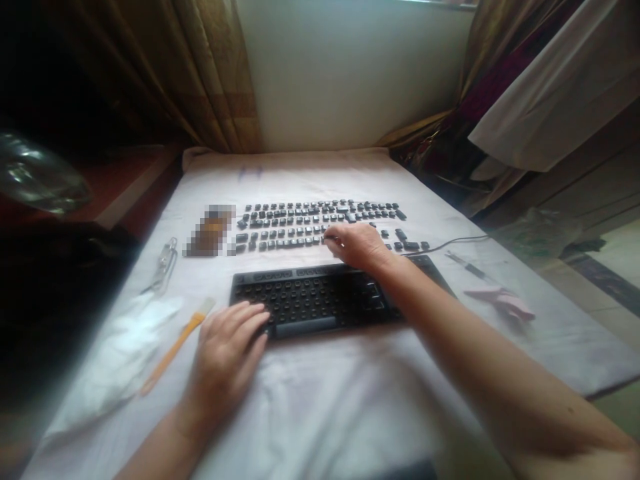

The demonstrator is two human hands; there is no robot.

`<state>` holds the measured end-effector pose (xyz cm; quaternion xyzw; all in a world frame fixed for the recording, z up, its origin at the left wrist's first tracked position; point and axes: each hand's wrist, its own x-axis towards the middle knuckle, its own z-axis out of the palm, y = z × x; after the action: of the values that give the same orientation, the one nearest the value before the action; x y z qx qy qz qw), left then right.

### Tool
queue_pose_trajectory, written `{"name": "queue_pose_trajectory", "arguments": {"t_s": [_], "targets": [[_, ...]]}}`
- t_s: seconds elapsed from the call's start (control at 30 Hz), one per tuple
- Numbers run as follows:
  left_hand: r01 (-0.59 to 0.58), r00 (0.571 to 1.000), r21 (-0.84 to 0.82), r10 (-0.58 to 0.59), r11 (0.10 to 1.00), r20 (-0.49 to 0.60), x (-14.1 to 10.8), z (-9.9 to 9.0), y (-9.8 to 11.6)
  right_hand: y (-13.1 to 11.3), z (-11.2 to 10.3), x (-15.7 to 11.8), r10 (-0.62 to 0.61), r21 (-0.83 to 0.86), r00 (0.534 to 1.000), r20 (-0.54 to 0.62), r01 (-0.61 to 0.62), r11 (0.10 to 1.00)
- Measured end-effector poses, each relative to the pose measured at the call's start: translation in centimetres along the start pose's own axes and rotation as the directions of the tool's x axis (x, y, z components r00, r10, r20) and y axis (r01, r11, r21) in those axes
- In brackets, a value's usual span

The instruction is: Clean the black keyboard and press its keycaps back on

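A black keyboard [325, 293] lies across the table with most of its keycaps off; the spacebar [306, 326] is in place along its front edge. My left hand [230, 340] rests with outstretched fingers on the keyboard's front left corner. Beyond the keyboard, rows of loose black keycaps [287, 233] are laid out on the cloth. Over the nearer rows, my right hand [357, 245] pinches a small dark keycap [330, 238] between thumb and fingers. The right forearm crosses over the keyboard's right part and hides some of it.
An orange-handled brush [173, 353] and a white cloth [120, 340] lie at left, below a metal tool [165, 263] and a blurred-out brown item [213, 230]. To the right are a cable [445, 245], a slim tool [467, 266] and a pink cloth [503, 300].
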<state>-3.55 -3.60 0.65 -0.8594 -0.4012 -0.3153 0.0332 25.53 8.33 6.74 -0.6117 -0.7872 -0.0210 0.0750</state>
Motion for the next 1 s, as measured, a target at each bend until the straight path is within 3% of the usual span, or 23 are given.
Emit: {"name": "queue_pose_trajectory", "arguments": {"t_s": [0.1,0.23,0.37,0.6,0.8,0.9,1.0], "targets": [[-0.011,1.000,-0.005,0.011,1.000,0.002,0.1,0.0,0.2,0.2,-0.2,-3.6,0.010,0.083,0.998,-0.061,-0.005,0.997],[-0.027,0.999,-0.030,0.027,0.999,0.018,0.3,0.1,0.5,0.2,1.2,-10.2,-0.080,0.451,0.946,-0.315,0.223,0.864],[-0.061,0.994,-0.014,0.062,0.998,0.094,0.6,0.2,0.6,-0.6,2.7,-14.0,-0.051,0.568,0.933,-0.357,0.260,0.781],[-0.057,0.952,0.172,0.002,0.983,0.305,2.8,0.5,-1.2,-1.8,3.4,-14.8,0.025,0.585,0.889,-0.458,0.280,0.761],[-0.058,0.821,0.168,-0.048,0.984,0.568,5.4,0.5,-2.5,-1.8,3.5,-15.1,0.122,0.654,0.887,-0.445,0.229,0.721],[-0.066,0.764,0.165,-0.056,0.984,0.643,6.5,0.4,-2.6,-1.7,3.3,-15.2,0.174,0.674,0.896,-0.410,0.169,0.719],[-0.071,0.742,0.168,-0.061,0.983,0.667,7.2,0.2,-2.5,-1.6,3.1,-15.1,0.182,0.686,0.892,-0.413,0.174,0.706]]}}
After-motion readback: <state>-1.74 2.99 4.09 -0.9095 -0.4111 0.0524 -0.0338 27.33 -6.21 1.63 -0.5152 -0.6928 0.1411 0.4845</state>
